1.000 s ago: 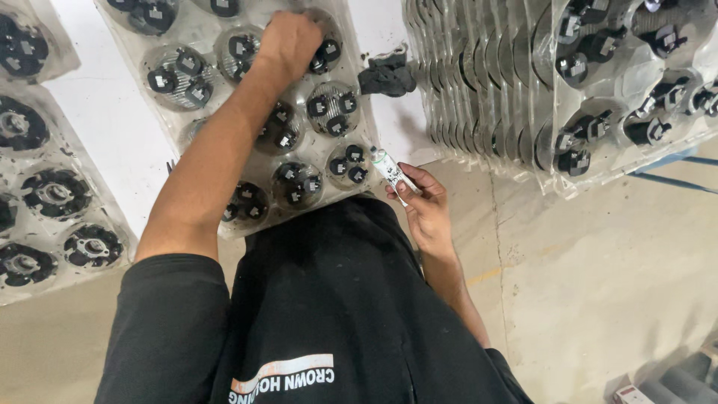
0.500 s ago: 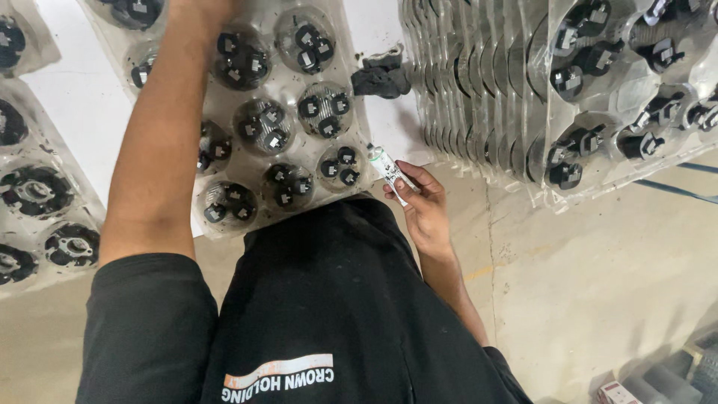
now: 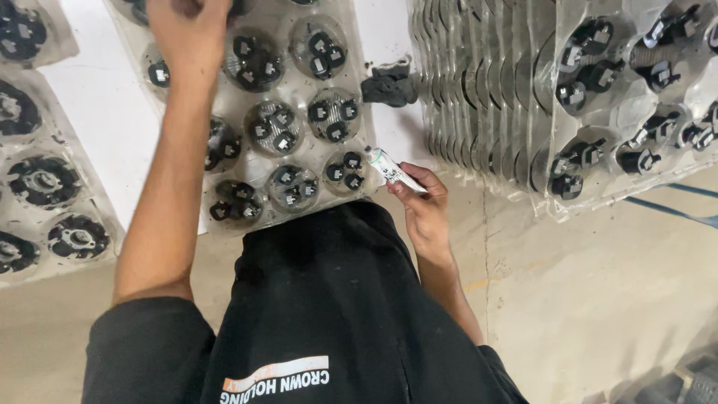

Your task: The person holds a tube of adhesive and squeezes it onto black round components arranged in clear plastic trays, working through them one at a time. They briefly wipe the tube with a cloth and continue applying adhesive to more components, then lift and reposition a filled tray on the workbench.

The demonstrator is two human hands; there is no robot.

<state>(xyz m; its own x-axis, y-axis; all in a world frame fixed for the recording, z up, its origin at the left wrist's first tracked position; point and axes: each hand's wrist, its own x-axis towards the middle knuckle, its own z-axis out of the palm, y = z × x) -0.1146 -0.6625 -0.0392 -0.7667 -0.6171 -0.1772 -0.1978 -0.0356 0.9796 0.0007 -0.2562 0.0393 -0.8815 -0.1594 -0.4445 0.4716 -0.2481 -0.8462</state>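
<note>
A clear plastic tray (image 3: 224, 224) with round cells of small black parts lies on a white table in front of me. My left hand (image 3: 187, 34) reaches over the tray's far cells, fingers bent down on a dark part at the top edge; its grip is hidden. My right hand (image 3: 425, 206) stays by the tray's near right corner and pinches a small white tube (image 3: 393, 170), nozzle pointing at the corner cell. My black shirt fills the bottom of the view.
A tall stack of similar clear trays (image 3: 479, 97) with black parts stands at the right. More trays (image 3: 41, 183) lie at the left on the white table (image 3: 90, 127). A black lump (image 3: 389, 84) sits between tray and stack. Concrete floor (image 3: 598, 299) lies below.
My left hand has stretched farther up the tray, from its middle cells to the far end. My right hand keeps the tube at the same corner.
</note>
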